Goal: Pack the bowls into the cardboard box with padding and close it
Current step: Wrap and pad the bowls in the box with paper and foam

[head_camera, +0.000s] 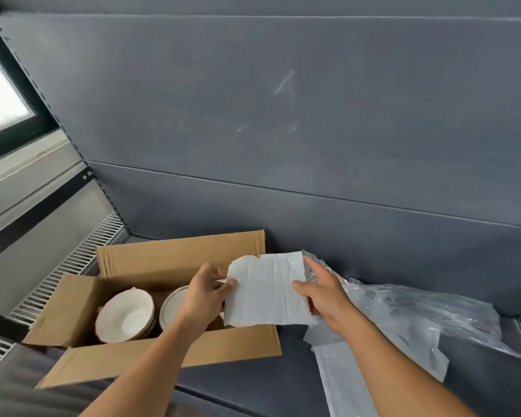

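Two bowls [125,316] visible, leaning on edge inside open cardboard box [163,353]. L grip [206,291] + R grip [325,299] each pinching side of white padding sheet [266,291], spread above box, prob. to cushion bowls; flaps not yet shut

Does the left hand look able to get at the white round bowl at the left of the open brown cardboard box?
Probably yes: the flaps of the brown cardboard box stand open and nothing covers the white round bowl. The left hand pinches the creased white padding sheet and must release it.
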The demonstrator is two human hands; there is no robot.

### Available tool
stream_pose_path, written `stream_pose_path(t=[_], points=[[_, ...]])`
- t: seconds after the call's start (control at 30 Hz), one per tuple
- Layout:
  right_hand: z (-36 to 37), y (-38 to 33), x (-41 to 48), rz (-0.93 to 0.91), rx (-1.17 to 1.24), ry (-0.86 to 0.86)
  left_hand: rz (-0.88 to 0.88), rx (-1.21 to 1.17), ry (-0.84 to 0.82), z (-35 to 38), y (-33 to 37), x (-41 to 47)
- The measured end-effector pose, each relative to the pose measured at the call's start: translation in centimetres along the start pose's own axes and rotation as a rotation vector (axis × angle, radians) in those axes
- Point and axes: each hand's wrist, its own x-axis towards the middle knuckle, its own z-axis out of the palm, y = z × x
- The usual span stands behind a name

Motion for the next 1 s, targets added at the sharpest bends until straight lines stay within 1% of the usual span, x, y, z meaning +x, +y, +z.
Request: stream_pose_path(t=[0.07, 0.17, 0.3, 0.5, 0.57, 0.7, 0.77, 0.87, 0.93, 1.0], points=[[1.4, -0.3, 0.6, -0.048, -0.034, -0.029, 0.021, -0.019, -0.016, -1.2, -0.4, 0.1], [3.1, -0.7, 1.6, -0.125, -0.094, -0.026, -0.008, -0.024, -0.029, -2.9, -0.5, 0.4], [4.9, -1.3, 2.3, -0.158, -0.13, -0.027, 0.005, -0.021, -0.001, -4.3, -0.7, 0.8], [5.8, -1.2, 3.5, -0.078, -0.141, -0.047, -0.011, -0.046, 0.001, -6.0, -1.3, 1.6], [6.0, -1.4, 3.6, -0.034, -0.101, -0.06, -0.02, -0.052, 0.004, -6.4, -1.5, 1.9], [6.2, -1.7, 3.9, 0.017, -0.11, -0.085, -0.087, 0.002, -0.009, -7.0, -1.6, 2.5], [6.2, -1.9, 4.1, 0.024, -0.109, -0.076, -0.136, -0.075, -0.027, -7.1, -1.6, 2.6], [6.2, -2.2, 3.8, 0.037, -0.087, -0.095, -0.18, -0.289, -0.106, -7.6, -1.6, 2.7], [6.0, -2.1, 3.7, 0.056, -0.045, -0.126, -0.224, -0.399, -0.154, -7.9, -1.6, 2.7], [5.8, -2.0, 3.8, 0.083, 0.033, -0.158, -0.254, -0.451, -0.195, -8.0, -1.6, 2.6]])
